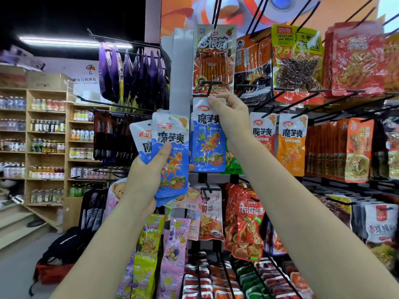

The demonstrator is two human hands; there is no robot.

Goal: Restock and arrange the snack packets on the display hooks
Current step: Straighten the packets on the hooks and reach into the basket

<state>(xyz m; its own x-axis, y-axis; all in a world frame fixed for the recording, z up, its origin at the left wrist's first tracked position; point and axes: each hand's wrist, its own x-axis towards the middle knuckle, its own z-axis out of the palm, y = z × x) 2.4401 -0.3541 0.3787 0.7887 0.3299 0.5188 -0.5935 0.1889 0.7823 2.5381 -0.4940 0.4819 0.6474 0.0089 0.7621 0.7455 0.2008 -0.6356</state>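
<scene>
My left hand (149, 171) grips a small fan of blue snack packets (170, 147), thumb across the front one, held left of the rack. My right hand (228, 117) pinches the top of another blue packet (208, 145) just under the tip of a black display hook (210, 86). That packet hangs flat in front of green packets (232, 162) on the same row. To its right hang red (262, 132) and orange packets (292, 145) of the same brand.
Rows of black hooks hold many other snacks above, below and right. Purple packets (133, 74) hang at upper left. Wooden shelves with bottles (46, 145) stand far left. A black and red backpack (58, 260) lies on the floor.
</scene>
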